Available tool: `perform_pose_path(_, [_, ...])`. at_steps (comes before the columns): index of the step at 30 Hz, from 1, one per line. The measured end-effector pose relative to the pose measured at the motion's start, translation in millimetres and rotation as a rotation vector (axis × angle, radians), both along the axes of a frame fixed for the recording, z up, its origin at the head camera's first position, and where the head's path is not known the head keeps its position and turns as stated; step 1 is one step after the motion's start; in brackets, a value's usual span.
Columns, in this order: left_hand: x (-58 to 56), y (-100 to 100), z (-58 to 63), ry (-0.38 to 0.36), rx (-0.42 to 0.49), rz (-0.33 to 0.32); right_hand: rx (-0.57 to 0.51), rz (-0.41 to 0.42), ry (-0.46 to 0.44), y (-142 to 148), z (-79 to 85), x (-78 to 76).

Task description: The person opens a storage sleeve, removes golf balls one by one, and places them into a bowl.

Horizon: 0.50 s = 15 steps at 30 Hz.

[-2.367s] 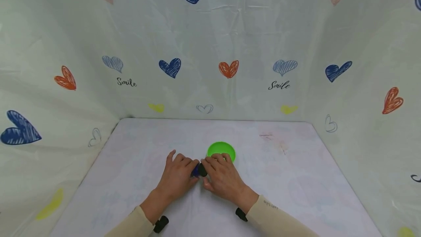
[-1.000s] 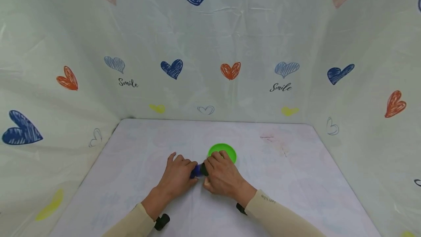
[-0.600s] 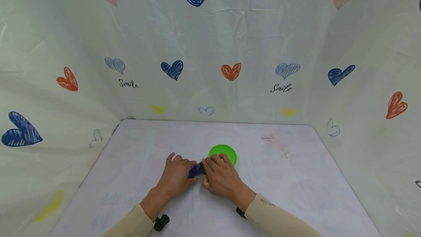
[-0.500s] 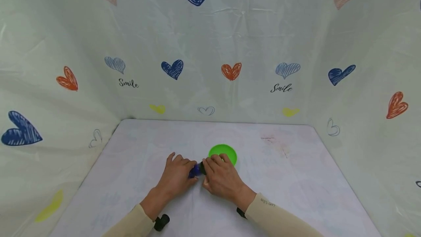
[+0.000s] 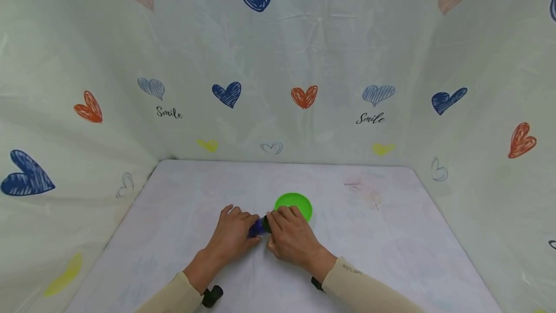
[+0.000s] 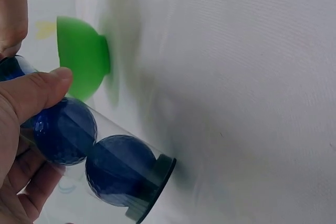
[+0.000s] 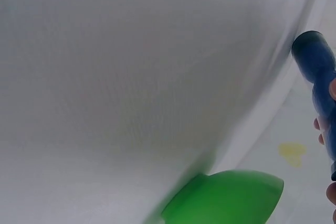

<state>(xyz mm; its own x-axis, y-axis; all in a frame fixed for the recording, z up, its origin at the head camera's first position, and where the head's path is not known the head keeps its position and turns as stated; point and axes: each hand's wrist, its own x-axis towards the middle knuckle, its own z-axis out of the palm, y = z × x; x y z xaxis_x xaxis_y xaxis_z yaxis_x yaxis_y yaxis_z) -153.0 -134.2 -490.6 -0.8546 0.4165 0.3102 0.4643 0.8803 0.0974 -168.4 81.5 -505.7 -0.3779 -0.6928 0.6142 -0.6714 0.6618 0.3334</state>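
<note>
A clear tube [image 6: 107,163] with several blue balls inside lies slanted between my hands. My left hand [image 5: 232,234] grips its body, thumb on the near side and fingers behind. A dark cap [image 6: 157,187] closes the lower end, just above the table. My right hand [image 5: 292,236] pinches the dark cap [image 5: 267,224] at the other end; its fingers hide part of that cap. In the right wrist view only fingertips show beside the tube [image 7: 323,95]. Just behind the right hand stands a green bowl [image 5: 295,201], partly covered by its fingers in the head view.
The white tabletop [image 5: 373,250] spreads around the hands, with faint reddish marks [image 5: 362,187] toward the back right. A pale curtain [image 5: 339,62] printed with hearts closes off the back and both sides.
The right hand's fingers have curled further over the cap since the oldest frame, covering more of it. Over the last half second the hands and tube look almost the same.
</note>
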Motion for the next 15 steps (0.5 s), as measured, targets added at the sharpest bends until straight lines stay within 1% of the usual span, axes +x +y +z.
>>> perform_pose_path(4, [0.3,1.0,0.1,-0.013,0.010,0.004,-0.018,0.002,0.015,-1.9,-2.7,-1.0])
perform_pose_path(10, [-0.2,2.7,2.0,-0.044,0.033,0.006,-0.002,-0.018,-0.029,-1.8,-2.6,0.7])
perform_pose_path(12, [-0.3,2.7,2.8,-0.051,0.031,0.005,0.000,-0.025,-0.043,-0.9,-2.2,1.5])
perform_pose_path(15, [-1.1,2.2,3.9,-0.054,0.010,0.004,-0.006,-0.030,-0.042,1.5,-2.0,2.0])
